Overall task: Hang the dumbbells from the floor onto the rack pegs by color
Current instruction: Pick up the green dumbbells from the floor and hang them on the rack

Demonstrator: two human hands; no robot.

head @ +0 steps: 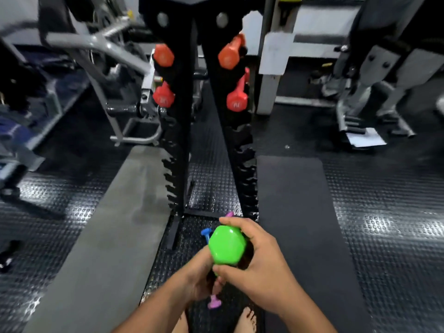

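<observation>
Progress: partial. The black dumbbell rack (189, 116) carries four dumbbells on its upper pegs: two orange dumbbells (228, 55) on the top row and two red dumbbells (236, 99) on the row below, one of each per side. All lower pegs (245, 169) are vacant.

In hand: one green dumbbell (227, 246), raised end-on toward the camera in front of the rack base. The right hand (259, 263) wraps its head between thumb and fingers; the left hand (199, 272) grips its handle from below.

Outstanding: on the studded rubber floor (384, 212) near the hands lie a blue dumbbell (206, 234) and a pink dumbbell (214, 302), both partly hidden. Further pieces cannot be ruled out. Estimated next stage: hang the green unit on a free lower peg.
</observation>
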